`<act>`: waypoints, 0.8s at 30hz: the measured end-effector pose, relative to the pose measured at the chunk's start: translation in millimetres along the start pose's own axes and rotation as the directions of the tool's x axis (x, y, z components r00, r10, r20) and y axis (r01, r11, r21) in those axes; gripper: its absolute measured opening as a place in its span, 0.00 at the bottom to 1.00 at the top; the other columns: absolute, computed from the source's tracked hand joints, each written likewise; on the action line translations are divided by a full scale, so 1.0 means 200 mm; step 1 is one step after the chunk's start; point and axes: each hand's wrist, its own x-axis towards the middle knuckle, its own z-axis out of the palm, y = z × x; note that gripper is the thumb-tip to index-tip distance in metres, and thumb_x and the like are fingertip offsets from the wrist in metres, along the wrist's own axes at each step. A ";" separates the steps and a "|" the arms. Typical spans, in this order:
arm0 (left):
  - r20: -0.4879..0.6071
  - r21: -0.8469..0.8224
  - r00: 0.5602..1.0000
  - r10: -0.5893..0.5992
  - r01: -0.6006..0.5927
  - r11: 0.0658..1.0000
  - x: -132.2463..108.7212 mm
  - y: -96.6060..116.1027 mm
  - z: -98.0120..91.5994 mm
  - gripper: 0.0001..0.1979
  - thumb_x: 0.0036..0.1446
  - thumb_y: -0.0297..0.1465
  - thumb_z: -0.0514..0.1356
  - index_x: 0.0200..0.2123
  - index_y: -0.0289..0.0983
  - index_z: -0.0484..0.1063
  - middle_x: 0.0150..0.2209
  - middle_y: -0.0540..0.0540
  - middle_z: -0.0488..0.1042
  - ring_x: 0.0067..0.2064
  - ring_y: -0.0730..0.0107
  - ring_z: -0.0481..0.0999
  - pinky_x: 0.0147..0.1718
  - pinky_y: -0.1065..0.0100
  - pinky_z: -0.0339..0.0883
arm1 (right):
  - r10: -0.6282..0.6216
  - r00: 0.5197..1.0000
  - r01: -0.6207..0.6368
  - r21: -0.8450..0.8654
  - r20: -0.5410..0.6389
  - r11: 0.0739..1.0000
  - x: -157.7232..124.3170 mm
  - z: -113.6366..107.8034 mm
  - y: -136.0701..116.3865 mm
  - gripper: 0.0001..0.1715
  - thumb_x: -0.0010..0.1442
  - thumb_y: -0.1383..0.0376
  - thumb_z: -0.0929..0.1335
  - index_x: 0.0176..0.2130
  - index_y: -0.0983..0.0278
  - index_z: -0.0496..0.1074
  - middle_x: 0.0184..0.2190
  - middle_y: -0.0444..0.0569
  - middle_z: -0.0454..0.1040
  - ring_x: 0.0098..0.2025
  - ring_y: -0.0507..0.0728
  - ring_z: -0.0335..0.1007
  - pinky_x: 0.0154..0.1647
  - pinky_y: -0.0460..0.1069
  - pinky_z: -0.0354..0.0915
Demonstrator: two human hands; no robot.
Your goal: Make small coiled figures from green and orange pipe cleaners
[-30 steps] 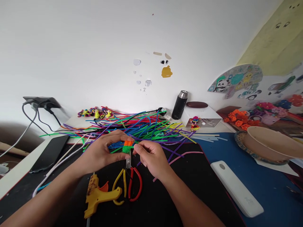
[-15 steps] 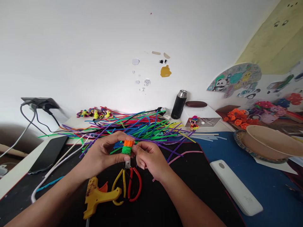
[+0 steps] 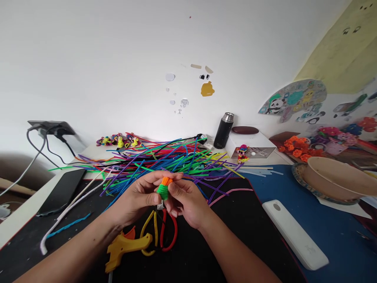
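One yellow glue gun (image 3: 126,244) lies nearest, on the black mat (image 3: 235,243), overlapping in view the yellow handle of a hand tool (image 3: 170,236) whose other handle is red. A white oblong device (image 3: 294,236) lies well to the right, a twisted blue strip (image 3: 69,225) to the left. Just beyond the tool, the left hand (image 3: 137,196) has its grip closed on a small fuzzy piece (image 3: 163,191) (orange at the top, green below), thumb against the green; the right hand (image 3: 191,200) pinches that piece from the other side. Farther back, coloured pipe cleaners (image 3: 176,157) heap across the counter (image 3: 92,149). Behind them, toward the left, sit small fuzzy figures (image 3: 118,140); toward the right, a black flask (image 3: 224,133) stands beside a white box (image 3: 250,140).
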 end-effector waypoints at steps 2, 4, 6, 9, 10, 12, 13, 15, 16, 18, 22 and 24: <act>-0.039 0.030 0.999 0.013 -0.012 0.999 0.00 -0.02 -0.01 0.21 0.62 0.38 0.76 0.58 0.50 0.84 0.55 0.42 0.87 0.38 0.58 0.91 0.42 0.59 0.85 | -0.002 1.000 0.002 0.028 -0.007 1.000 0.00 0.00 0.01 0.32 0.62 0.39 0.77 0.33 0.64 0.76 0.19 0.40 0.71 0.17 0.47 0.59 0.18 0.45 0.45; -0.091 0.096 0.995 0.035 -0.026 0.995 -0.01 -0.03 -0.02 0.23 0.60 0.41 0.77 0.58 0.50 0.85 0.63 0.41 0.83 0.44 0.56 0.90 0.49 0.57 0.83 | -0.025 1.000 0.025 0.057 -0.009 0.998 0.01 -0.01 0.01 0.31 0.63 0.41 0.78 0.29 0.63 0.73 0.17 0.38 0.67 0.16 0.47 0.57 0.18 0.46 0.45; -0.132 0.194 0.990 0.044 -0.018 0.981 -0.01 -0.02 -0.04 0.25 0.58 0.43 0.78 0.58 0.49 0.85 0.64 0.40 0.82 0.54 0.50 0.87 0.57 0.55 0.80 | -0.048 0.999 0.049 0.078 -0.021 0.996 0.01 -0.01 0.00 0.32 0.63 0.42 0.78 0.26 0.62 0.70 0.15 0.36 0.62 0.16 0.47 0.54 0.18 0.46 0.45; -0.159 0.354 0.987 0.008 0.049 0.934 -0.01 0.02 -0.06 0.26 0.60 0.43 0.77 0.60 0.48 0.84 0.63 0.39 0.83 0.60 0.46 0.83 0.59 0.52 0.77 | -0.040 0.997 0.045 0.076 -0.067 0.996 0.02 -0.01 -0.01 0.31 0.61 0.43 0.80 0.28 0.62 0.70 0.14 0.34 0.59 0.16 0.46 0.50 0.19 0.46 0.45; -0.160 0.407 0.987 -0.002 0.068 0.911 -0.01 0.04 -0.06 0.26 0.61 0.43 0.76 0.61 0.49 0.83 0.62 0.39 0.83 0.60 0.46 0.84 0.59 0.52 0.78 | -0.033 0.996 0.039 0.066 -0.083 0.997 0.02 -0.02 -0.01 0.30 0.60 0.43 0.80 0.29 0.62 0.71 0.14 0.33 0.58 0.16 0.46 0.49 0.19 0.46 0.44; -0.162 0.527 0.987 0.008 0.080 0.846 -0.02 0.08 -0.06 0.28 0.61 0.43 0.76 0.63 0.48 0.82 0.62 0.40 0.83 0.61 0.46 0.82 0.61 0.51 0.76 | -0.024 0.994 0.028 0.035 -0.109 0.999 0.02 -0.02 -0.02 0.30 0.59 0.43 0.80 0.29 0.63 0.72 0.14 0.33 0.58 0.16 0.46 0.48 0.19 0.47 0.44; -0.162 0.593 0.986 0.030 0.073 0.802 -0.03 0.10 -0.06 0.28 0.61 0.43 0.76 0.64 0.48 0.81 0.62 0.40 0.83 0.63 0.45 0.81 0.63 0.50 0.74 | -0.022 0.993 0.024 0.019 -0.118 1.000 0.02 -0.02 -0.02 0.30 0.59 0.43 0.80 0.29 0.63 0.73 0.14 0.33 0.58 0.16 0.46 0.48 0.19 0.47 0.45; -0.150 0.723 0.984 0.094 0.045 0.689 -0.04 0.13 -0.06 0.28 0.61 0.43 0.75 0.63 0.48 0.81 0.62 0.40 0.83 0.64 0.46 0.79 0.67 0.49 0.71 | -0.023 0.992 0.021 -0.011 -0.128 1.000 0.02 -0.03 -0.03 0.29 0.59 0.43 0.80 0.29 0.63 0.74 0.14 0.33 0.59 0.16 0.46 0.48 0.19 0.47 0.46; -0.135 0.780 0.983 0.126 0.027 0.625 -0.05 0.14 -0.06 0.27 0.62 0.43 0.75 0.63 0.48 0.81 0.61 0.41 0.83 0.64 0.47 0.79 0.67 0.49 0.70 | -0.024 0.991 0.021 -0.027 -0.132 0.999 0.01 -0.03 -0.03 0.29 0.59 0.43 0.80 0.30 0.63 0.75 0.14 0.33 0.59 0.17 0.46 0.48 0.19 0.47 0.46; -0.096 0.867 0.978 0.185 -0.009 0.498 -0.06 0.15 -0.05 0.26 0.62 0.45 0.74 0.62 0.49 0.81 0.60 0.42 0.82 0.64 0.48 0.79 0.66 0.51 0.71 | -0.029 0.991 0.019 -0.068 -0.134 0.997 0.01 -0.03 -0.03 0.29 0.59 0.42 0.80 0.31 0.63 0.77 0.14 0.33 0.59 0.17 0.47 0.49 0.20 0.47 0.47; -0.018 0.958 0.958 0.286 -0.065 0.280 -0.06 0.16 -0.04 0.28 0.64 0.46 0.73 0.65 0.49 0.78 0.59 0.41 0.82 0.62 0.50 0.79 0.62 0.53 0.74 | -0.032 0.989 0.009 -0.161 -0.145 0.987 0.01 -0.03 -0.03 0.30 0.59 0.41 0.79 0.33 0.64 0.78 0.15 0.33 0.60 0.17 0.47 0.51 0.20 0.47 0.49; 0.047 0.974 0.951 0.306 -0.112 0.199 -0.06 0.16 -0.04 0.26 0.65 0.45 0.72 0.63 0.47 0.79 0.56 0.40 0.82 0.58 0.51 0.80 0.59 0.54 0.75 | -0.032 0.988 0.001 -0.198 -0.153 0.980 0.02 -0.03 -0.02 0.31 0.59 0.39 0.79 0.32 0.64 0.78 0.15 0.33 0.60 0.18 0.47 0.51 0.20 0.47 0.50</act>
